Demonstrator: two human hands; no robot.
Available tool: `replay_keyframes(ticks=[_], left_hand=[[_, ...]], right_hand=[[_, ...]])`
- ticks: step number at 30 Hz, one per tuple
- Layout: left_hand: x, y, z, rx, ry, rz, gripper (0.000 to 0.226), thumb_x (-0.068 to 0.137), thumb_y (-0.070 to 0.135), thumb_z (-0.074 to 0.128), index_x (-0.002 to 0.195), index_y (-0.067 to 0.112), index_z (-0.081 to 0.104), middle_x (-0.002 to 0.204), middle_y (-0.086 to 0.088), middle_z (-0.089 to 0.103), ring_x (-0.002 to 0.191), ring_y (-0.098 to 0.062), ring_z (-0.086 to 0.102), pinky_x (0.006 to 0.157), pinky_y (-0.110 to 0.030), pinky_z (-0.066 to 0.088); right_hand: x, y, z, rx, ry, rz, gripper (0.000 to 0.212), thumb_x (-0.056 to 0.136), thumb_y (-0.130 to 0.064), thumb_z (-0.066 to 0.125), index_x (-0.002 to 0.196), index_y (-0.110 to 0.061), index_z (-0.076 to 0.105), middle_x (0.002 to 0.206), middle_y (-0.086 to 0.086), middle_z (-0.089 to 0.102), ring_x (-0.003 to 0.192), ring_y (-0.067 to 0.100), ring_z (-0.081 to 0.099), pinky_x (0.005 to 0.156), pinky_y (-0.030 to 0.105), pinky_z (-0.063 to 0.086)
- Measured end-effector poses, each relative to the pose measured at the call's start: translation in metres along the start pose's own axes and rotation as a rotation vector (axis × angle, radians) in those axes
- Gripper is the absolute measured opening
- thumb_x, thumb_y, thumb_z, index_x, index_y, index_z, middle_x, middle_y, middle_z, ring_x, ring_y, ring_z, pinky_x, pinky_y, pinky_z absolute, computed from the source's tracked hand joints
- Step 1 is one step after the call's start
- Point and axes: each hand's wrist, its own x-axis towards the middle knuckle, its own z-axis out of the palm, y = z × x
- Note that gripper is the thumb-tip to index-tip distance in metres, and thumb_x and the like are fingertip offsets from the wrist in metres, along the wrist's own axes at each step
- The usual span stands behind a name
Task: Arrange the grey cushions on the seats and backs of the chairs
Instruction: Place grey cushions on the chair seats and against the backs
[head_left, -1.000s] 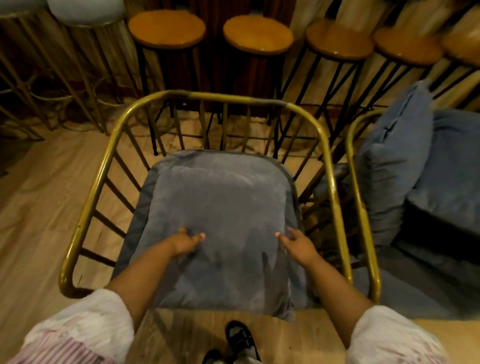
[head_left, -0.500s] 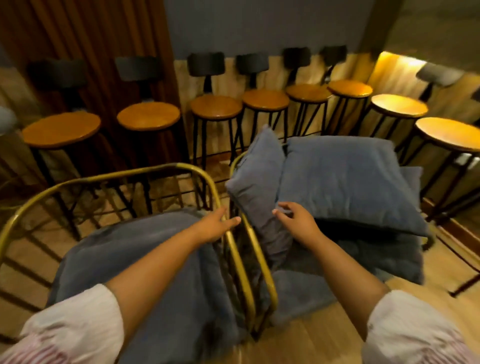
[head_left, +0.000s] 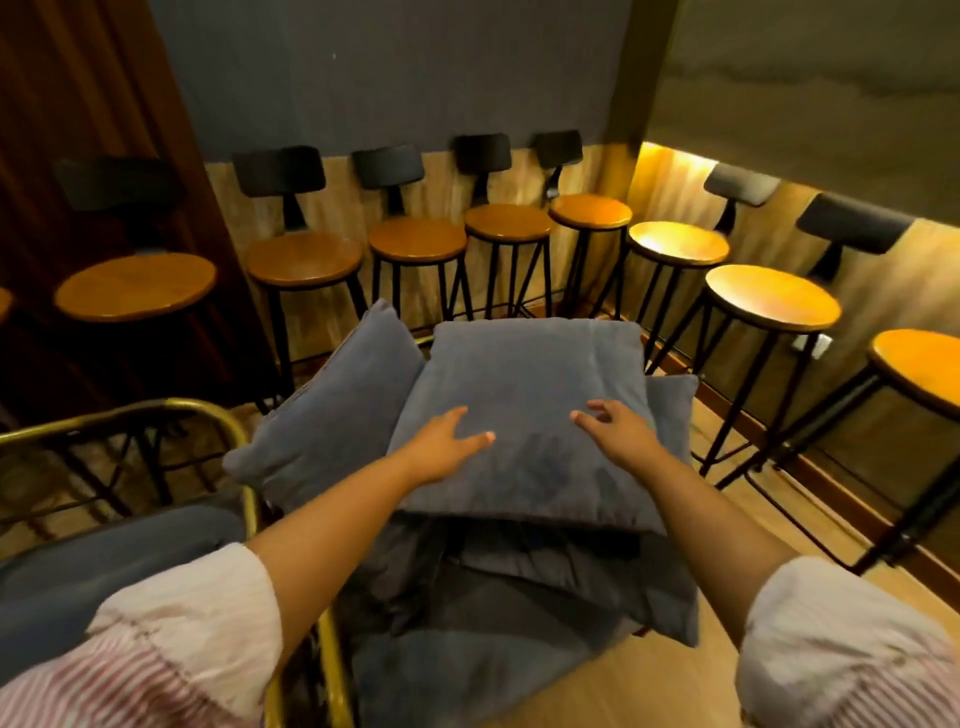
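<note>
A large grey cushion (head_left: 524, 395) lies flat on top of a pile of grey cushions (head_left: 519, 587) on the right-hand chair. Another grey cushion (head_left: 332, 415) leans upright at the pile's left side. My left hand (head_left: 441, 444) and my right hand (head_left: 618, 434) hover over the top cushion's near half, fingers spread, holding nothing. At the lower left stands the gold-framed chair (head_left: 119, 413) with a grey seat cushion (head_left: 109, 561) in it. The right chair's frame (head_left: 332, 670) shows only as a gold rail beside my left arm.
A row of bar stools with round wooden seats (head_left: 304, 257) and black backs lines the walls behind and to the right. One stool (head_left: 919, 364) stands close on the right. A strip of wooden floor (head_left: 670, 675) lies between me and the stools.
My view turned right from the left chair to the cushion pile. Both hands left the seat cushion and moved over the top cushion of the pile.
</note>
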Motion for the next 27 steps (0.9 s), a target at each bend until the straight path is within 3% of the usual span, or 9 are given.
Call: replay_keyframes(ticks=[4, 9, 13, 16, 19, 23, 27], left_hand=[[0.060, 0.006, -0.006, -0.061, 0.036, -0.046, 0.069, 0.095, 0.038, 0.048, 0.151, 0.012, 0.018, 0.159, -0.008, 0.022, 0.144, -0.029, 0.027, 0.112, -0.039, 0.028], [0.139, -0.015, -0.019, -0.028, 0.144, -0.114, 0.062, 0.095, 0.034, 0.049, 0.147, 0.007, 0.028, 0.154, -0.014, 0.032, 0.140, -0.035, 0.034, 0.111, -0.043, 0.030], [0.209, -0.035, -0.036, -0.117, 0.113, -0.215, 0.072, 0.093, 0.046, 0.047, 0.150, 0.010, 0.021, 0.158, -0.012, 0.023, 0.143, -0.036, 0.027, 0.116, -0.047, 0.025], [0.249, -0.047, -0.039, -0.124, 0.106, -0.352, 0.091, 0.083, 0.069, 0.042, 0.152, 0.018, 0.014, 0.159, -0.013, 0.018, 0.143, -0.039, 0.024, 0.117, -0.053, 0.021], [0.277, -0.054, -0.039, -0.136, 0.131, -0.406, 0.101, 0.074, 0.079, 0.041, 0.151, 0.018, 0.018, 0.158, -0.014, 0.023, 0.140, -0.041, 0.028, 0.116, -0.055, 0.023], [0.298, -0.055, -0.037, -0.312, 0.138, -0.385, 0.092, 0.078, 0.067, 0.053, 0.150, 0.019, 0.022, 0.155, -0.011, 0.031, 0.137, -0.038, 0.036, 0.114, -0.051, 0.028], [0.302, -0.059, -0.033, -0.370, 0.156, -0.373, 0.092, 0.076, 0.067, 0.057, 0.149, 0.022, 0.025, 0.153, -0.010, 0.034, 0.136, -0.037, 0.038, 0.113, -0.053, 0.030]], right_hand=[[0.053, 0.021, -0.018, 0.069, 0.026, 0.105, 0.062, 0.092, -0.037, 0.055, 0.141, -0.005, 0.037, 0.143, 0.018, 0.045, 0.127, 0.035, 0.047, 0.088, 0.032, 0.039], [0.120, 0.059, -0.016, 0.047, 0.110, 0.223, 0.080, 0.085, -0.052, 0.058, 0.144, -0.005, 0.032, 0.150, 0.017, 0.038, 0.134, 0.038, 0.039, 0.109, 0.047, 0.035], [0.175, 0.060, -0.009, 0.097, 0.190, 0.354, 0.120, 0.055, -0.084, 0.058, 0.149, -0.018, 0.022, 0.152, 0.014, 0.032, 0.136, 0.040, 0.035, 0.111, 0.058, 0.029], [0.212, 0.070, -0.005, 0.181, 0.226, 0.404, 0.137, 0.033, -0.096, 0.052, 0.149, -0.032, 0.015, 0.154, 0.011, 0.030, 0.138, 0.040, 0.031, 0.112, 0.062, 0.024], [0.225, 0.084, -0.005, 0.223, 0.235, 0.429, 0.129, 0.035, -0.095, 0.054, 0.146, -0.040, 0.016, 0.153, 0.009, 0.031, 0.137, 0.040, 0.034, 0.110, 0.062, 0.029], [0.231, 0.095, -0.005, 0.240, 0.241, 0.447, 0.121, 0.043, -0.090, 0.056, 0.146, -0.041, 0.017, 0.156, 0.009, 0.024, 0.141, 0.040, 0.026, 0.112, 0.063, 0.024], [0.232, 0.099, 0.000, 0.201, 0.251, 0.473, 0.103, 0.063, -0.080, 0.058, 0.147, -0.042, 0.013, 0.157, 0.012, 0.017, 0.143, 0.042, 0.018, 0.114, 0.063, 0.017]])
